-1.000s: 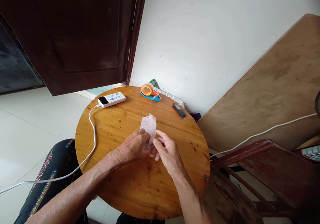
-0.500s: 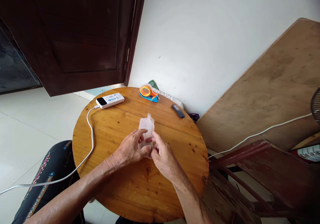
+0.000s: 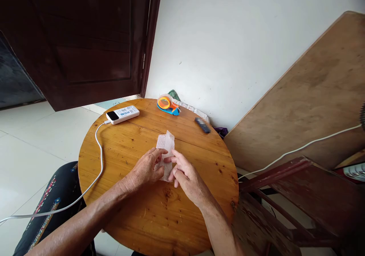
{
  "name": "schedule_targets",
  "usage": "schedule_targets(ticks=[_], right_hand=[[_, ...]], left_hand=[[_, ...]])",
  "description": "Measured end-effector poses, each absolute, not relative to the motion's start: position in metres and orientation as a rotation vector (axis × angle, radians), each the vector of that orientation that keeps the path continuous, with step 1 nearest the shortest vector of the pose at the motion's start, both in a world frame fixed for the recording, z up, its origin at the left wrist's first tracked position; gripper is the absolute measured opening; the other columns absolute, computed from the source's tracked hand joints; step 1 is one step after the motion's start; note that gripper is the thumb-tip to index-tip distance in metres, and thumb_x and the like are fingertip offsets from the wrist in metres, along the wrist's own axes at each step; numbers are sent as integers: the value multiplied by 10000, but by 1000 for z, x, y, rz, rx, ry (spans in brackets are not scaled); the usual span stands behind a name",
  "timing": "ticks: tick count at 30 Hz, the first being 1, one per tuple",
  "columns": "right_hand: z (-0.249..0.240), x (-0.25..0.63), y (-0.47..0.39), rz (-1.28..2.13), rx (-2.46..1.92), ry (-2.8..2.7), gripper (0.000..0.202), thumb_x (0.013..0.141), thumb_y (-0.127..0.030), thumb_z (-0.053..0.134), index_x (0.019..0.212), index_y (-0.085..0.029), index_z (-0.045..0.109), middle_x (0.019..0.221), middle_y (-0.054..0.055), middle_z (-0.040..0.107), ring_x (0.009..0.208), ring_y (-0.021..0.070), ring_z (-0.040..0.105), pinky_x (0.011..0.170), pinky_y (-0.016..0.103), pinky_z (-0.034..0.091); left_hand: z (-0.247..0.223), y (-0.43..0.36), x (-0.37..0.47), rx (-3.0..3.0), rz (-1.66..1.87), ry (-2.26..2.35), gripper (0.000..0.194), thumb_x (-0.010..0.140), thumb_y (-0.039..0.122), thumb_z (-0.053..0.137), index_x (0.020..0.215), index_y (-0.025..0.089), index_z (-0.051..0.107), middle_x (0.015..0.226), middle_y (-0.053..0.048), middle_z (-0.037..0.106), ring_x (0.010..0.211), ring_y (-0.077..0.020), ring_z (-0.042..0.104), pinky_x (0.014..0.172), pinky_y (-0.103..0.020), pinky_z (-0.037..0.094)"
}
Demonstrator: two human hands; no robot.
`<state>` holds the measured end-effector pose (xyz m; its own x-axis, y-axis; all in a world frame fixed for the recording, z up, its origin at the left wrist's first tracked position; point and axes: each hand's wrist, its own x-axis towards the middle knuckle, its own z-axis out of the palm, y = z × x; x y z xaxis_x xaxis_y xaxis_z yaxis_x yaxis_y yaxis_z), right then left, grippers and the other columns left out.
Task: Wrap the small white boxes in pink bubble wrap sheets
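A small folded piece of bubble wrap (image 3: 168, 143), whitish and translucent, lies on the round wooden table (image 3: 196, 214) between my hands. My left hand (image 3: 146, 166) is at its left side, with index finger and thumb over the wrap and the other fingers bent at its edge. At the right edge, my right hand (image 3: 185, 174) has its fingers apart, the tips touching or just over the wrap. Whether anything lies inside the folds cannot be made out.
A white device with a dark screen (image 3: 123, 114) lies at the table's back left, its white cable (image 3: 102, 153) running off the left edge. An orange and blue tape dispenser (image 3: 168, 105) and a dark blurred object (image 3: 202, 125) lie at the back. A wooden chair (image 3: 285, 195) stands right.
My left thumb has drawn back from my right fingers, and the right fingers have spread and loosened. The bubble wrap's top flap lies wider. The view has shifted slightly.
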<state>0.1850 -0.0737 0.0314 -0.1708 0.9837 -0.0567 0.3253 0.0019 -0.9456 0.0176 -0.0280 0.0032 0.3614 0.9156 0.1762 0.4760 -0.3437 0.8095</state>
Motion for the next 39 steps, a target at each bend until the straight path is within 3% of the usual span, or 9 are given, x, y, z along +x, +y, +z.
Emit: schedule_targets(ticks=[4, 8, 11, 17, 21, 24, 29, 34, 39], right_hand=[[28, 188, -72, 1195, -1376, -1572, 670, 822, -148, 435, 1482, -222, 351, 1226, 108, 636, 656, 103, 615, 501, 233, 484], [27, 190, -68, 1209, -1392, -1572, 653, 840, -173, 444, 1484, -231, 354, 1246, 98, 648, 622, 87, 607, 514, 236, 486], [30, 190, -64, 1241, -1412, -1555, 633, 840, -195, 441, 1467, -237, 372, 1303, 97, 628, 595, 69, 598, 511, 229, 476], [35, 192, -50, 1326, -1421, -1586, 658, 805, -142, 435, 1454, -235, 381, 1291, 87, 635, 512, 49, 608, 470, 219, 430], [35, 190, -43, 1417, -1424, -1562, 646, 804, -174, 447, 1444, -228, 384, 1235, 70, 650, 483, 49, 599, 444, 219, 411], [39, 189, -41, 1400, -1419, -1549, 600, 807, -202, 463, 1406, -213, 437, 1156, 61, 682, 471, 53, 587, 443, 218, 403], [43, 205, -40, 1090, -1495, -1382, 484, 794, -315, 570, 1252, -159, 565, 1001, 71, 716, 551, 105, 615, 424, 213, 378], [33, 218, -30, 1156, -1683, -1189, 513, 728, -365, 675, 1166, -115, 582, 883, 88, 712, 591, 168, 656, 341, 209, 360], [18, 201, -12, 1238, -1604, -1214, 430, 667, -420, 742, 985, -153, 631, 609, -29, 615, 448, 125, 546, 305, 193, 292]], left_hand=[[4, -34, 16, 1988, 929, 1173, 317, 671, 65, 520, 942, 195, 622, 836, 7, 584, 762, -147, 556, 729, -269, 481], [7, -40, 16, 2000, 979, 1116, 81, 791, 160, 536, 756, 184, 604, 824, -22, 587, 744, -152, 578, 715, -277, 480], [3, -42, 19, 2050, 1017, 1172, 114, 838, 242, 580, 758, 182, 633, 833, -35, 593, 746, -157, 588, 707, -279, 486], [-10, -45, 25, 2259, 1120, 1278, 104, 878, 255, 605, 922, 207, 686, 968, -52, 601, 774, -148, 579, 670, -257, 486], [-7, -47, 23, 2464, 1217, 1225, 114, 919, 231, 585, 864, 203, 680, 1049, -74, 628, 849, -181, 567, 746, -309, 493], [-4, -46, 22, 2502, 1220, 1150, 137, 915, 171, 573, 828, 198, 676, 999, -65, 658, 829, -185, 565, 752, -319, 495], [-6, -44, 23, 2490, 1230, 1124, 130, 861, 110, 580, 809, 187, 672, 957, -71, 657, 823, -196, 553, 747, -319, 510], [-9, -45, 25, 2450, 1268, 1125, 122, 840, 97, 584, 804, 182, 663, 959, -74, 650, 813, -204, 545, 730, -333, 521], [-9, -46, 23, 2459, 1253, 1109, 115, 848, 103, 584, 807, 181, 659, 1145, -96, 655, 832, -211, 546, 751, -362, 538]])
